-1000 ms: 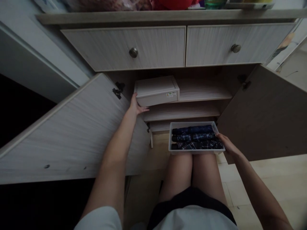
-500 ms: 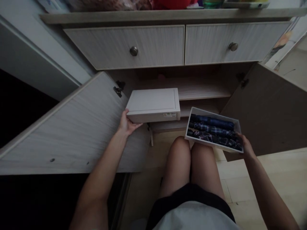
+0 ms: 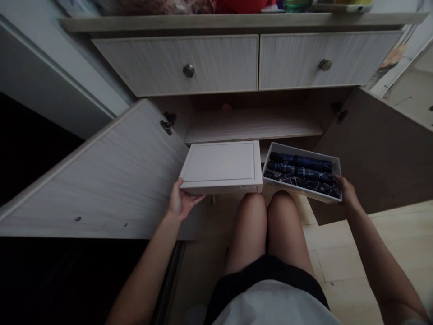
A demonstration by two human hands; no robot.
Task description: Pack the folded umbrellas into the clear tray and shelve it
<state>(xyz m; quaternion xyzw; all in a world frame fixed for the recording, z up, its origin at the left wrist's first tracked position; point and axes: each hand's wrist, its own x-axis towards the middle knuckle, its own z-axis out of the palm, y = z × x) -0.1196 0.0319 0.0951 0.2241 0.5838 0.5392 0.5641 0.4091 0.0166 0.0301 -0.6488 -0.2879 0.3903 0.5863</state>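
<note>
A shallow white plastic box (image 3: 220, 167) sits level just above the person's bare knees (image 3: 248, 221), its near edge gripped by the left hand (image 3: 181, 201), with the thumb on top and the fingers curled beneath. Just beside it, the right hand (image 3: 347, 192) clasps the corner of a white tray (image 3: 297, 152), holding it slightly tilted. Three rolled plaid bundles (image 3: 299, 171) in dark blue lie side by side inside the tray. Black shorts (image 3: 267, 275) and a pale shirt (image 3: 270, 307) show below the hands, and a light wood floor (image 3: 338, 253) spreads to the right.

Past the hands, a low cabinet stands with its left door (image 3: 101, 189) and right door (image 3: 382, 167) swung wide. A pale wooden shelf (image 3: 253, 126) runs inside, under two closed drawers (image 3: 176, 63) with round metal knobs (image 3: 188, 70). Along the top, a red object (image 3: 240, 4) sits among other things cut off by the frame.
</note>
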